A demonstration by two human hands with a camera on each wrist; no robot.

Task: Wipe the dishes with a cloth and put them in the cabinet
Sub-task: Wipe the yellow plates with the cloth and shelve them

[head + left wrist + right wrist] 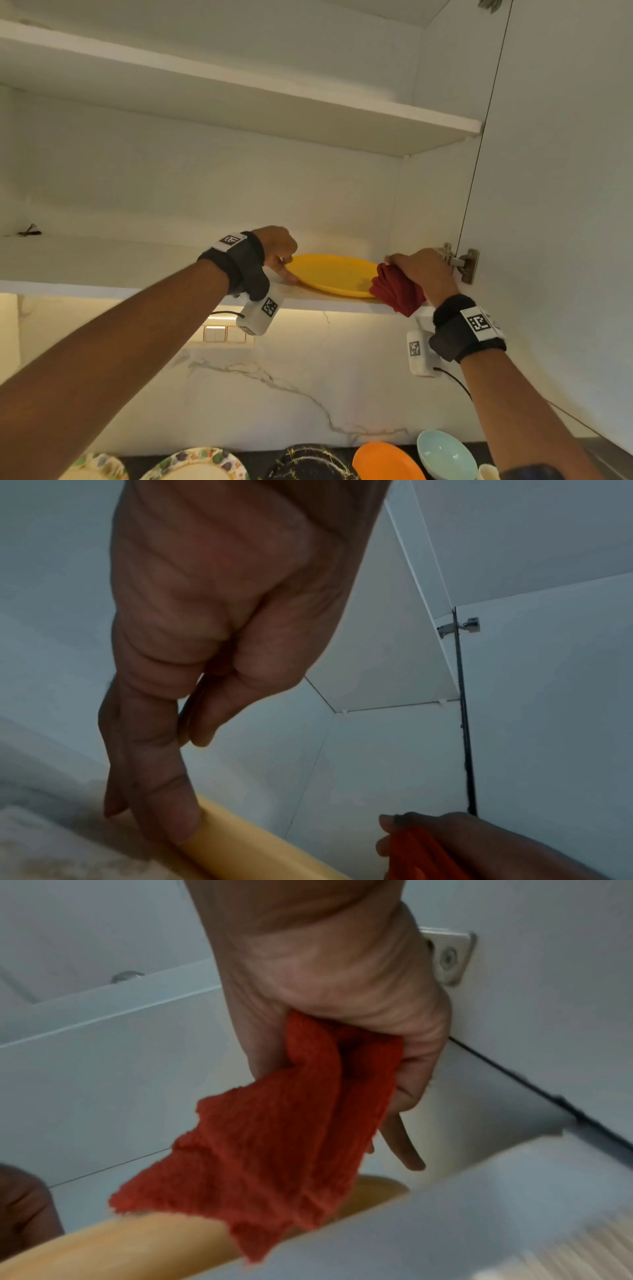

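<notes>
Head view: yellow plate (334, 275) going onto lower cabinet shelf (102, 286), both arms up.
L hand (279, 251) fingers mostly straight, tips on plate's near-left rim, pressing not gripping; R hand (423, 270) clenched on red cloth (397, 291) at plate's right edge. Best, I'd say: nudge plate further back w/ L fingertips, keep cloth off rim. More dishes below on counter.

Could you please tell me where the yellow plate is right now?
In the head view, the yellow plate lies on the cabinet's bottom shelf, between the left hand and the red cloth.
</notes>
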